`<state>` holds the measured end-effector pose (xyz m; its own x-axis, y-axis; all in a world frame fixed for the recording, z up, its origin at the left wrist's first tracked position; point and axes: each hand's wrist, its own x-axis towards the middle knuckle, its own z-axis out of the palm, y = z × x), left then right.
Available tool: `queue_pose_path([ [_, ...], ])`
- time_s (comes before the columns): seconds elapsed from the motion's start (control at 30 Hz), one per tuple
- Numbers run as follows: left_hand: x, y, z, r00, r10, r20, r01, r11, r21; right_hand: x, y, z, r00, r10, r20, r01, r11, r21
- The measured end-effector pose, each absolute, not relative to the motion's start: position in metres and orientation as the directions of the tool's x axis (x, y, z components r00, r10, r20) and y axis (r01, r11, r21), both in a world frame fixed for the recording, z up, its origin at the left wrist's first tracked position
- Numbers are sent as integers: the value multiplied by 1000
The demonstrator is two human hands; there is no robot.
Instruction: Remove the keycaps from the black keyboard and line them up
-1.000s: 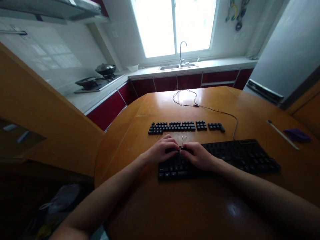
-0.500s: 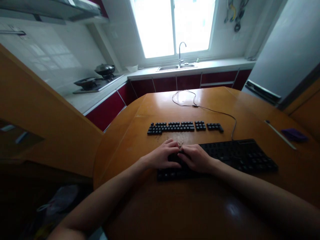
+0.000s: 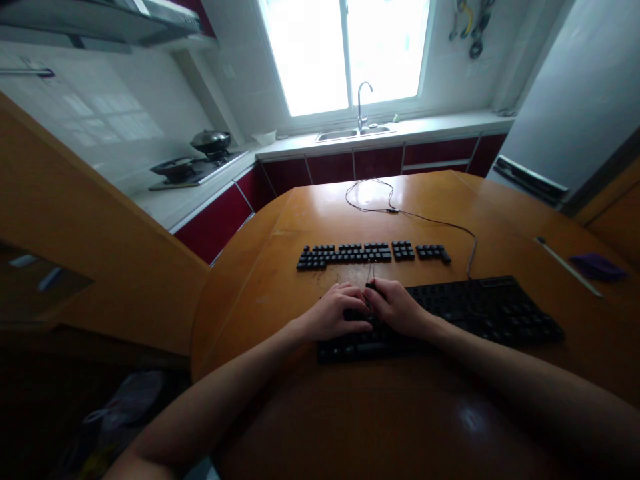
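Note:
A black keyboard (image 3: 450, 310) lies on the wooden table, with many of its upper keys apparently off. My right hand (image 3: 397, 307) is closed on a keycap puller (image 3: 371, 272), whose thin wire loops point away from me. Only part of the tool shows between the fingers. Over the keyboard's left part rests my left hand (image 3: 335, 312), thumb and fingers apart, its fingertips close to the right hand's. Behind both hands, black keycaps (image 3: 350, 254) sit in tidy rows and groups on the table.
The keyboard's cable (image 3: 435, 223) runs back and loops near the table's (image 3: 250, 267) far edge. To the right lie a thin pale stick (image 3: 570, 268) and a purple cloth-like item (image 3: 597, 266). Beyond are a sink (image 3: 337, 135) and a stove with pans (image 3: 211, 141).
My right hand has turned and lifted slightly, so the puller's wires now point away and show more. My left hand has shifted slightly right in view. The keycap rows look the same.

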<state>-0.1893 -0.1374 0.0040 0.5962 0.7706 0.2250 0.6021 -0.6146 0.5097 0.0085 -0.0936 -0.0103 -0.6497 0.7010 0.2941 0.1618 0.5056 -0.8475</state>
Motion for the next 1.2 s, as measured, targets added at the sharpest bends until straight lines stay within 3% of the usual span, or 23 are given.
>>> queue_pose_path([
  [0.23, -190, -137, -2, 470, 806, 360, 541, -585, 604, 9, -97, -10, -567, 694, 444, 156, 620, -769],
  [0.37, -192, -138, -6, 339, 826, 450, 567, -561, 603, 9, -95, -12, -477, 757, 445, 168, 576, -800],
  [0.53, -192, -136, -5, 383, 722, 576, 597, -669, 442, 7, -92, -13, -459, 803, 379, 114, 477, -872],
  [0.7, -191, -137, -2, 471, 659, 587, 651, -708, 273, 7, -91, -12, -440, 822, 360, 116, 450, -886],
  [0.97, -192, -139, -2, 474, 661, 582, 712, -676, 189, 9, -89, -14, -452, 810, 374, 124, 472, -873],
  [1.2, -188, -142, -6, 460, 685, 564, 724, -658, 209, 10, -88, -15, -478, 795, 374, 116, 479, -870],
])
